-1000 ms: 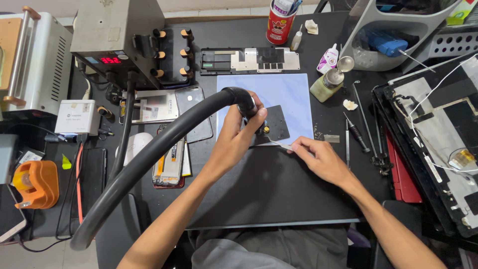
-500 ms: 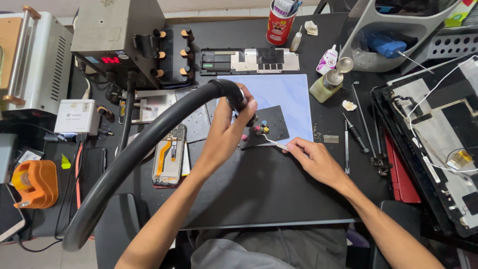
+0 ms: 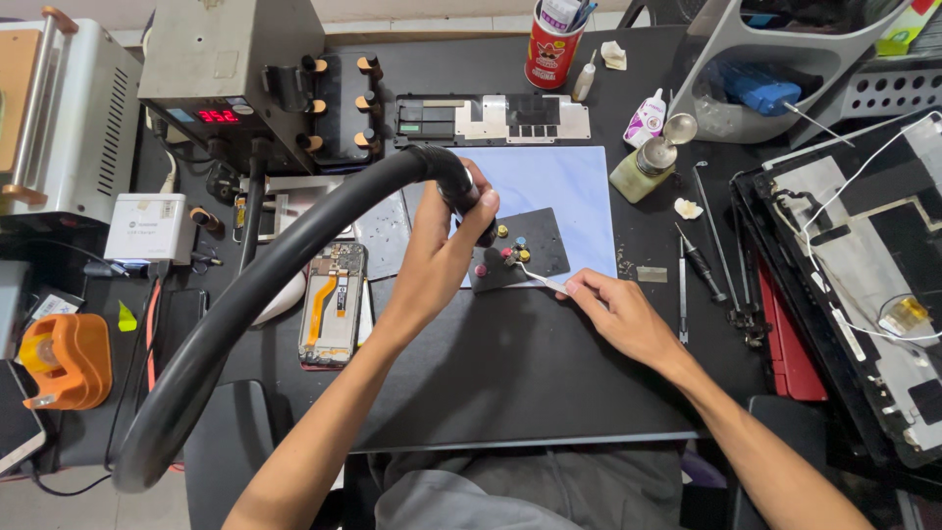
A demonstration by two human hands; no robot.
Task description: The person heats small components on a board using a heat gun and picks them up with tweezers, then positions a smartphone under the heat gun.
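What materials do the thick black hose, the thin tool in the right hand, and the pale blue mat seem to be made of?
Thick black hose: probably rubber or soft plastic; matte, bending in a smooth curve.
Thin tool, pinched by the right hand: likely bare metal; silvery, shiny.
Pale blue mat: possibly silicone; flat, matte, even colour.
The left hand grips the hose's end.

The left hand (image 3: 442, 250), gripping the end of the thick black hose (image 3: 294, 255), has drawn back toward the person's left over the last second, and the hose arc has swung with it. An opened phone (image 3: 334, 304), earlier hidden beneath the hose and forearm, now lies in plain sight just left of the left wrist. The right hand (image 3: 613, 314), with its thin tweezers (image 3: 538, 278), has shifted slightly leftward with the small black board (image 3: 520, 250).
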